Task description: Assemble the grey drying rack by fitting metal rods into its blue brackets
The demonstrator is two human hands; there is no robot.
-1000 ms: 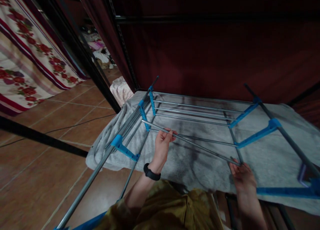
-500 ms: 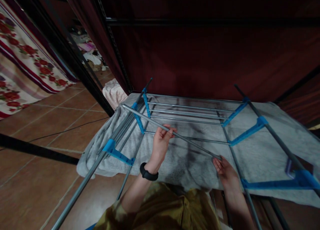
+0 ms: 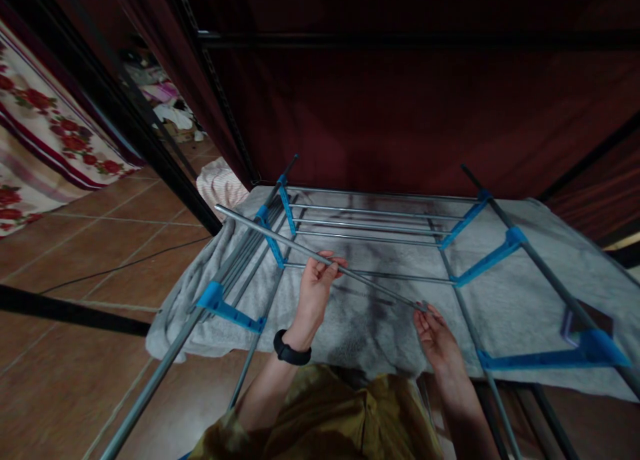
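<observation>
A loose grey metal rod [image 3: 270,235] slants from upper left to lower right above a drying rack [image 3: 380,227] with grey bars and blue plastic brackets. My left hand [image 3: 317,283], with a black band on the wrist, grips the rod near its middle. My right hand [image 3: 435,333] holds the rod's lower right end in its fingertips. The rod's left end sticks out past the rack's left rail. A grey towel [image 3: 520,300] lies spread under the rack.
A blue bracket [image 3: 227,307] sits on the near left rail and another [image 3: 550,359] on the near right. Dark red fabric [image 3: 400,107] hangs behind. Tiled floor [image 3: 90,260], a black bar [image 3: 70,310] and floral cloth [image 3: 45,140] lie at the left.
The rod has slid leftward, free of the rack's cross bars, its left end now past the left rail. My right hand moved left with its end. The view shifted slightly.
</observation>
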